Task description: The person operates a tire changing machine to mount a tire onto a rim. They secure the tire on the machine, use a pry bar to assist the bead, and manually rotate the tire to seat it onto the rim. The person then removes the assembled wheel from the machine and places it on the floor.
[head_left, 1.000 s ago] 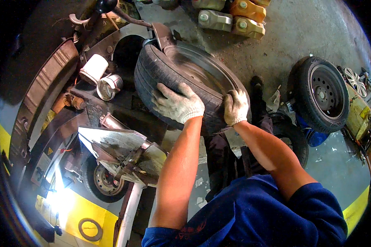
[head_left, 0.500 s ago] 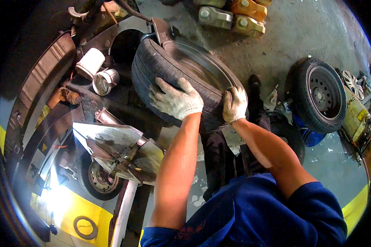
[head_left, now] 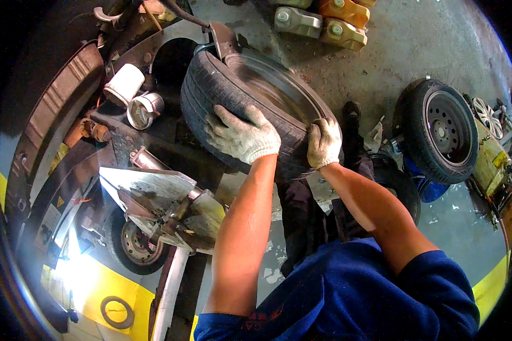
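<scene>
A black tyre [head_left: 210,85] lies tilted before me, its open side facing up and to the right, with a blurred metal rim [head_left: 267,91] inside it. Its far edge meets a metal arm [head_left: 223,40]. Pressed against the tread, my left hand [head_left: 244,135] in a whitish knitted glove has its fingers spread. My right hand [head_left: 324,143], gloved alike, wraps over the tyre's near right edge, fingers curled toward the inside. The underside of the tyre is hidden.
At the left stand a white tub [head_left: 124,85] and an open tin [head_left: 145,111] on the machine. A metal plate assembly [head_left: 153,190] juts out near my left forearm. On the right is another wheel [head_left: 441,131]; plastic jugs [head_left: 297,23] stand at the back.
</scene>
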Demonstrator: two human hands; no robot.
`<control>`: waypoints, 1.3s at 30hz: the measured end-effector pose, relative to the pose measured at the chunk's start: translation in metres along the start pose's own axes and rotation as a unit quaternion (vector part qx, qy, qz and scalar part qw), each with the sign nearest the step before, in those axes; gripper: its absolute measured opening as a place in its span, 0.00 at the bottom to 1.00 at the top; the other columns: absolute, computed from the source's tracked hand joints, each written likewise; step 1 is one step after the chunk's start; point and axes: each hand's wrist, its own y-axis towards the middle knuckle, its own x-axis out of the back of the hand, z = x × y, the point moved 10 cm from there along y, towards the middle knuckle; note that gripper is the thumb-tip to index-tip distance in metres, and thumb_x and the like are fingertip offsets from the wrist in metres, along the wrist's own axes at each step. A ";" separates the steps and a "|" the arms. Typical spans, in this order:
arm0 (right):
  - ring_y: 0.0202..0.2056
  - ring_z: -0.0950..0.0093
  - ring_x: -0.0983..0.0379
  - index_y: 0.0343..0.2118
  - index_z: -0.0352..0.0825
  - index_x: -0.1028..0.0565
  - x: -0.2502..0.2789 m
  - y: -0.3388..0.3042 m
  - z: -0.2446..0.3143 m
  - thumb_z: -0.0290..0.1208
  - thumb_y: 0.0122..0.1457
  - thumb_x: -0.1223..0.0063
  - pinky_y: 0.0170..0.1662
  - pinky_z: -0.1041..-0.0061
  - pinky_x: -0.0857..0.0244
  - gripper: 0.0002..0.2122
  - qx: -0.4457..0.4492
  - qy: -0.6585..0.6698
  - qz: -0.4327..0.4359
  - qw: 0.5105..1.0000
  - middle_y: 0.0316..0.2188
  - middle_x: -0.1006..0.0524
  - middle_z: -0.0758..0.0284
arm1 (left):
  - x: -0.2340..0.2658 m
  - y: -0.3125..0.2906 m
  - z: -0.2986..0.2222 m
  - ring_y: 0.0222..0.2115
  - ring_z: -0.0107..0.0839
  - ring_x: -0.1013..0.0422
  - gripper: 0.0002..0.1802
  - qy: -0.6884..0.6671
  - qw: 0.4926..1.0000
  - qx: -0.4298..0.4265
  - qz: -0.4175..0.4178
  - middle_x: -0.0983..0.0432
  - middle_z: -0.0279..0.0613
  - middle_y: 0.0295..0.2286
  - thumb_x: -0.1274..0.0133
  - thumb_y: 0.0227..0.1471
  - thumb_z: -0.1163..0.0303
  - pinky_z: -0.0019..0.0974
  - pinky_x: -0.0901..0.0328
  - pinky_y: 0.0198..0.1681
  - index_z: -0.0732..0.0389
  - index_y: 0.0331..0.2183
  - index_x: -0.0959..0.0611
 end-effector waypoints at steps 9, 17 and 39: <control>0.43 0.50 0.30 0.36 0.35 0.22 -0.001 -0.001 -0.002 0.33 0.63 0.48 0.48 0.55 0.35 0.08 -0.007 -0.008 0.005 1.000 0.37 0.25 0.54 | 0.001 0.000 -0.001 0.57 0.71 0.38 0.41 0.003 1.000 -0.006 -0.012 0.35 0.71 0.57 0.56 0.62 0.40 0.69 0.45 0.62 0.61 0.64 0.32; 0.43 0.51 0.30 0.36 0.35 0.22 0.002 0.000 0.003 0.34 0.62 0.48 0.48 0.56 0.35 0.08 -0.001 0.001 -0.006 1.000 0.36 0.25 0.55 | 0.003 0.000 -0.003 0.58 0.72 0.39 0.41 -0.001 1.000 -0.009 -0.012 0.35 0.71 0.57 0.56 0.63 0.40 0.69 0.46 0.63 0.62 0.64 0.33; 0.43 0.50 0.30 0.35 0.35 0.22 0.001 -0.001 0.003 0.34 0.62 0.48 0.48 0.56 0.36 0.08 0.003 0.002 -0.003 1.000 0.37 0.25 0.55 | 0.003 0.000 -0.001 0.60 0.72 0.41 0.39 -0.010 1.000 -0.005 -0.003 0.37 0.72 0.58 0.55 0.63 0.43 0.71 0.46 0.63 0.60 0.65 0.33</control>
